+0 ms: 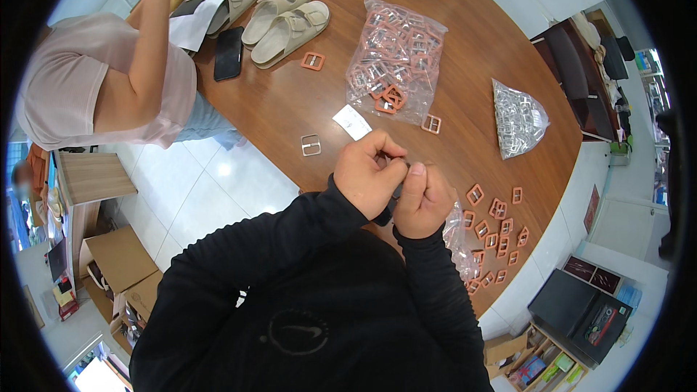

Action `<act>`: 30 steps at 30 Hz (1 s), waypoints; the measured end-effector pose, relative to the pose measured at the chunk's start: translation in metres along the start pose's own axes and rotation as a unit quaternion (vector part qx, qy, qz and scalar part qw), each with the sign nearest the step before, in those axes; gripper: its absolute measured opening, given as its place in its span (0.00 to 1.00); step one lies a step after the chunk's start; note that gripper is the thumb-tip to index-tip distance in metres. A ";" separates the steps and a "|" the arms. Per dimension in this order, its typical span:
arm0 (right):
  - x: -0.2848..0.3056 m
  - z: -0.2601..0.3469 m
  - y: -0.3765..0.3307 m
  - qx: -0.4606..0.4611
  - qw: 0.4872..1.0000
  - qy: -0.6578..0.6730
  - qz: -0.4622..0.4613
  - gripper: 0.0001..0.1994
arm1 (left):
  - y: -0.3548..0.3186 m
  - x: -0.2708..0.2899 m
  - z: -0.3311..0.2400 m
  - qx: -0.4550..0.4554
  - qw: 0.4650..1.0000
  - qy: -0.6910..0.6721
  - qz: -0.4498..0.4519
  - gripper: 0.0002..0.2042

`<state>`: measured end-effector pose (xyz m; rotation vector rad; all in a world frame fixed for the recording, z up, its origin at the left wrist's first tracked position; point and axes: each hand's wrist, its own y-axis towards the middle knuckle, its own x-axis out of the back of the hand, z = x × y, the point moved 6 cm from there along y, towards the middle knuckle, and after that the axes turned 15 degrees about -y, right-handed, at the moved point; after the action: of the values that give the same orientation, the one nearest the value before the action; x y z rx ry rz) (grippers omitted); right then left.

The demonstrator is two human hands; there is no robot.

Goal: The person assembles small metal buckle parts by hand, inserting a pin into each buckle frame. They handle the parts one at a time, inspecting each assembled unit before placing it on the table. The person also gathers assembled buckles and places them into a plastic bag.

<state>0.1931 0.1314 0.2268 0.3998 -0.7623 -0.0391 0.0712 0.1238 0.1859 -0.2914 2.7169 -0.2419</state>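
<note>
My left hand (369,176) and my right hand (425,202) are closed in pinches, thumbs and fingertips almost meeting over the near edge of the wooden table (465,138). What they hold between them is small and mostly hidden; I cannot make out its kind. Just beyond my left hand lies a white paper slip (353,123). A bare silver buckle (311,145) is to its left, and an orange-framed buckle (431,124) sits beyond my right hand. Several loose orange buckles (502,226) are scattered right of my right hand, beside a partly hidden clear plastic bag (456,243).
Farther off are a clear bag of orange buckles (398,58), a bag of silver buckles (518,122), beige two-strap sandals (292,33) and a black phone (228,54). Another person (120,80) is at the table's left side. Cardboard boxes (120,265) stand on the floor at left.
</note>
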 end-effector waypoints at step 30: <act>0.000 -0.021 0.002 -0.101 0.993 0.060 -0.007 0.16 | 0.008 -0.004 -0.003 0.009 0.999 -0.022 0.043 0.03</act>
<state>0.2070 0.1402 0.2132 0.2138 -0.6292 -0.1036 0.0724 0.1327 0.1885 -0.1713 2.6751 -0.2327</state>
